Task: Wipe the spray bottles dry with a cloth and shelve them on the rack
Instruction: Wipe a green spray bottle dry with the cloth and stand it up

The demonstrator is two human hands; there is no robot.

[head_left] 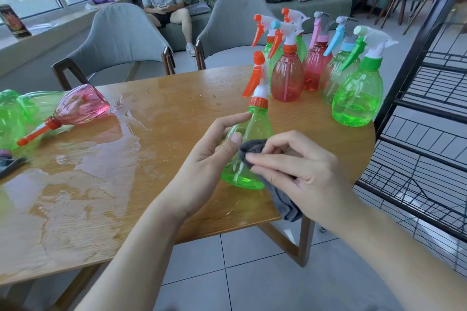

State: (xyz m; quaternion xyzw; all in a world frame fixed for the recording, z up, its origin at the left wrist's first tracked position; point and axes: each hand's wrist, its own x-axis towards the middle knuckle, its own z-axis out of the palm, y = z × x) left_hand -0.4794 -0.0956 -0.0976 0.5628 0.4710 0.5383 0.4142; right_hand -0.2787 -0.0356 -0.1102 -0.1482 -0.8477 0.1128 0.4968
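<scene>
I held the green spray bottle point(249, 149) upright above the table's point(151, 184) near edge so its whole body was exposed for wiping. My left hand point(209, 156) gripped it below the neck, fingers curled round. My right hand point(298, 166) pinched the grey cloth point(252, 151) against the bottle's side. The rack point(429, 134) stood at right.
</scene>
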